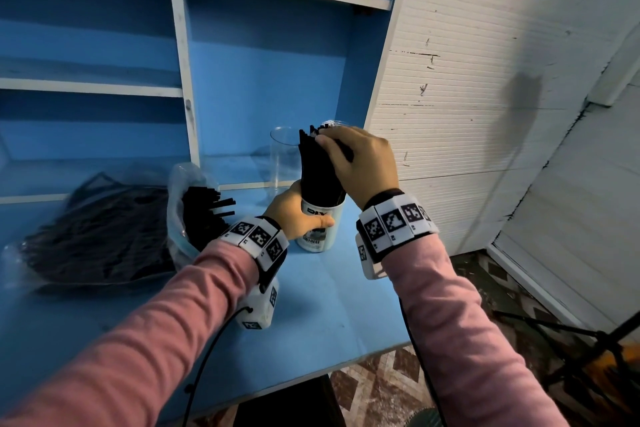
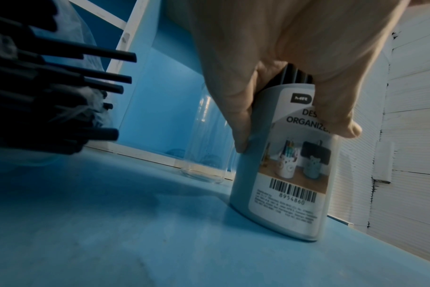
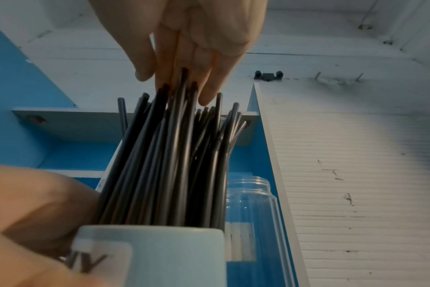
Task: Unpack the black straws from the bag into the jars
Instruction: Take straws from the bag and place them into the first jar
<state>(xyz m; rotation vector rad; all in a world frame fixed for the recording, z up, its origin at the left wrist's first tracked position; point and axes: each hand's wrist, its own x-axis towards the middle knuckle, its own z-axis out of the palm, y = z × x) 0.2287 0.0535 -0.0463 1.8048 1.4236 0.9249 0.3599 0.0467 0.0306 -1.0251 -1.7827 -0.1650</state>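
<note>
On the far left of the blue table (image 1: 311, 305) lies a clear bag (image 1: 86, 236) full of black straws. Next to it an open bag (image 1: 188, 184) has more straws (image 1: 211, 208) poking out. Then comes the left hand (image 1: 294, 215). It wraps around a white jar (image 1: 320, 229) and keeps it standing up. A bunch of straws (image 1: 317, 166) stands in this jar. The right hand (image 1: 360, 163) is on top, with fingers laid flat on the straw tips (image 3: 182, 81), pressing them, not holding them. Behind stands a clear jar (image 1: 282, 163) with nothing in it. The straws look light, thin and bendy, and smooth enough to slip. It is best to grab a bunch around the middle.
</note>
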